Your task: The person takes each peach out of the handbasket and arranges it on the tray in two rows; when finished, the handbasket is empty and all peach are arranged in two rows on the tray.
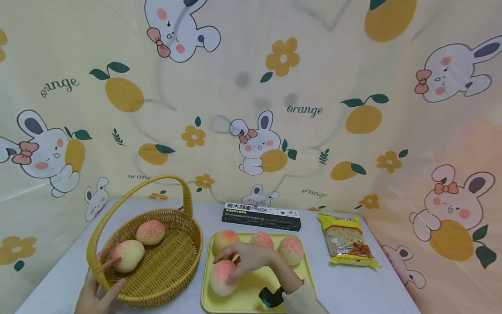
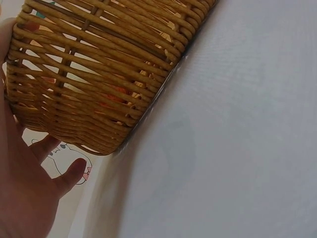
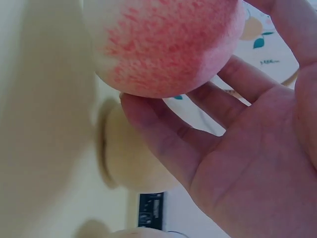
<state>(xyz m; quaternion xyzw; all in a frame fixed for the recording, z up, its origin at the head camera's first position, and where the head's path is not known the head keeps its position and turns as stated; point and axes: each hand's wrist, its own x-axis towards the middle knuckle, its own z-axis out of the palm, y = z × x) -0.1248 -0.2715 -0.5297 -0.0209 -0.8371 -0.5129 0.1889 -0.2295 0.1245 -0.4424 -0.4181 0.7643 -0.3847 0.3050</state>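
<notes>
On the left stands a wicker basket [image 1: 172, 261] with a tall handle, two pink-and-cream peaches [image 1: 150, 232] lying inside. My left hand [image 1: 96, 290] grips its near-left rim, some fingers reaching over the edge and the thumb outside. The left wrist view shows the woven wall [image 2: 99, 74] close up beside that hand [image 2: 29, 183]. Over a yellow tray [image 1: 255, 301], my right hand [image 1: 251, 259] holds a peach [image 1: 223, 281] between thumb and fingers. That peach [image 3: 168, 49] fills the top of the right wrist view, near the fingertips. Three other peaches [image 1: 291, 250] sit along the tray's back.
A black-and-white pasta box [image 1: 260, 216] lies behind the tray. To the right is a yellow bag of dry food [image 1: 347, 241]. A printed cloth [image 1: 219, 100] with rabbits and oranges hangs behind and at both sides of the white table [image 1: 337, 292].
</notes>
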